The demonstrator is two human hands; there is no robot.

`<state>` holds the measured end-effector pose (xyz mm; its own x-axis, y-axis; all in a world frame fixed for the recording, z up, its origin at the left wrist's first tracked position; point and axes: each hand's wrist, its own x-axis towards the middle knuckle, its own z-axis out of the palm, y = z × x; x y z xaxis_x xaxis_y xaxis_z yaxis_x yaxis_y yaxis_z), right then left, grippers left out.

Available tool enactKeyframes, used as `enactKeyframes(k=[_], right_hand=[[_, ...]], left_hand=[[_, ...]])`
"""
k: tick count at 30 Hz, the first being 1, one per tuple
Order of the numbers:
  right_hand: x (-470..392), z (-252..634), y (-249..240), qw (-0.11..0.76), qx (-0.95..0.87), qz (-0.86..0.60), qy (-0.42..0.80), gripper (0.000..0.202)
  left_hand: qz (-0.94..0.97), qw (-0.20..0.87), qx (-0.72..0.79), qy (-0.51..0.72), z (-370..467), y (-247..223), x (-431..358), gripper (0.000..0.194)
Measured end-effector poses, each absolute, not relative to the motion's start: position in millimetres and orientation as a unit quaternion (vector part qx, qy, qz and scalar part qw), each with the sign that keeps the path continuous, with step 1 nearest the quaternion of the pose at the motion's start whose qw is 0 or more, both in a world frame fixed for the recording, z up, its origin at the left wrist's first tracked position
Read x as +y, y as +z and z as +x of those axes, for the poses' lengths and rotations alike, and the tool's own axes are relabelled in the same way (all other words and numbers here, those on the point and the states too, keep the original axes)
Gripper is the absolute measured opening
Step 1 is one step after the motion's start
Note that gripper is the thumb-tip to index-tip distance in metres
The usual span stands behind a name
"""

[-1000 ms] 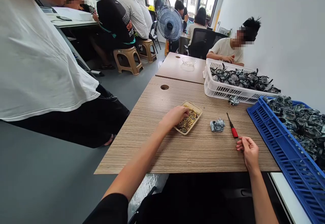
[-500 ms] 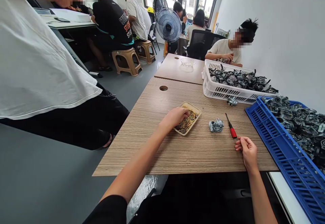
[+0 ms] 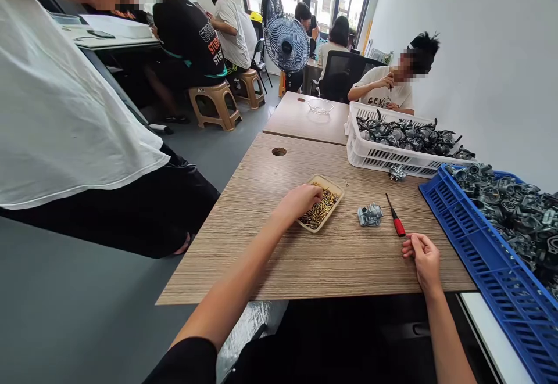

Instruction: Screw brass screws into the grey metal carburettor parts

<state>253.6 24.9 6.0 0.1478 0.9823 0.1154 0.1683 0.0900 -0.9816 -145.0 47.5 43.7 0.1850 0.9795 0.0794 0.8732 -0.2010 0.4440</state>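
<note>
My left hand (image 3: 301,201) reaches into a shallow cream tray (image 3: 314,230) of small brass-coloured, screw-like parts (image 3: 323,210). Its fingers are bent together among them, and what they pinch is hidden. On the right, my right hand (image 3: 425,259) rests at the table's front with thumb and fingers closed together; anything between them is too small to make out. Just beyond its fingertips lies a screwdriver (image 3: 398,225) with a red and black handle, its shaft pointing away. A grey metal carburetor body (image 3: 369,215) lies between the tray and the screwdriver.
A blue crate (image 3: 468,227) heaped with metal carburetor bodies stands along the right edge. Behind it is a white crate (image 3: 370,154) of darker assemblies, with another metal body (image 3: 396,172) before it. A co-worker (image 3: 383,90) sits beyond; a person in white (image 3: 74,105) stands at left.
My two hands stay in nearly the same places. Across the table, the co-worker has raised one hand, which holds a thin tool. The view has shifted slightly.
</note>
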Motion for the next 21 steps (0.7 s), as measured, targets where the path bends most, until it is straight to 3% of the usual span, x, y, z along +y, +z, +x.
enactKeyframes(k=[21], right_hand=[[24.9, 253.5, 6.8, 0.518, -0.53, -0.551, 0.384, 0.054]], left_hand=[[0.756, 0.16, 0.611, 0.174, -141.8, 47.8, 45.5, 0.015]])
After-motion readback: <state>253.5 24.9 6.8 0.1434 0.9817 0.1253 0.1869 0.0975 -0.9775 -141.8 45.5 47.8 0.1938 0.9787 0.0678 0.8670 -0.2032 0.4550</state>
